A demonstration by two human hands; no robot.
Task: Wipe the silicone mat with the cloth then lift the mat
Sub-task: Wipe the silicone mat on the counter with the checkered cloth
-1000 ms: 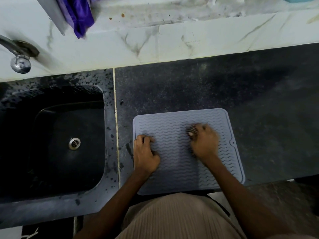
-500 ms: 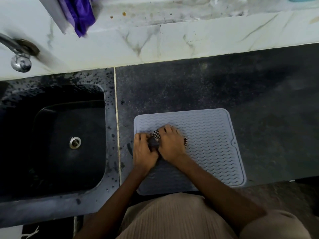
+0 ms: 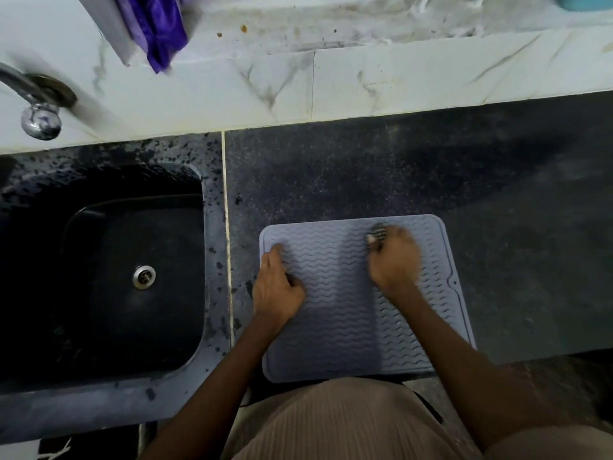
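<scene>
A grey-blue silicone mat with wavy ridges lies flat on the dark counter, near its front edge. My left hand rests on the mat's left side, pressing down with curled fingers and holding nothing. My right hand is on the mat's upper right part, blurred by motion. It is bunched around a small checked cloth, of which only a bit shows beyond the fingers.
A dark sink with a metal drain sits to the left of the mat, under a chrome tap. A white marble ledge runs along the back, with a purple cloth hanging at its left.
My right hand has swept the cloth from the mat's left side, beside my left hand, to the upper right part. My left hand has stayed on the mat's left side.
</scene>
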